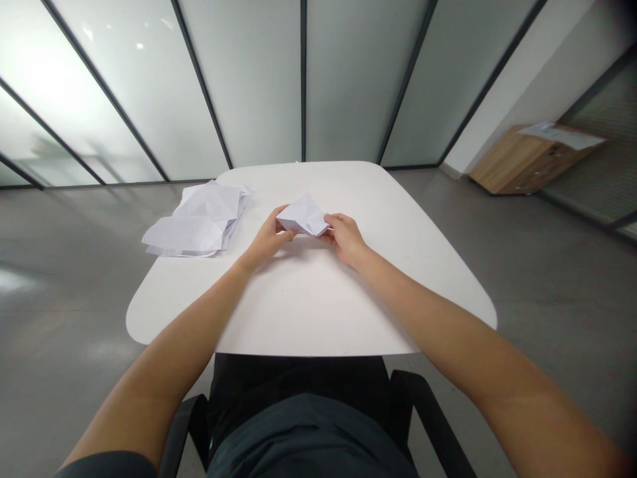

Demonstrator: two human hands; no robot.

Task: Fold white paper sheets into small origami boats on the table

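My left hand (269, 238) and my right hand (346, 239) both pinch a folded piece of white paper (302, 216) between them, just above the middle of the white table (318, 312). The paper is creased into an angular shape, and its point rises between my hands. To the left of my left hand lies a loose pile of creased white paper sheets (199, 221), not touching either hand. My fingers hide the folded paper's lower edges.
A wooden cabinet (527, 162) with papers on top stands at the far right by the wall. Frosted glass panels (253, 79) with dark frames run behind the table. A black chair (428, 425) frames my lap, and a grey floor surrounds the table.
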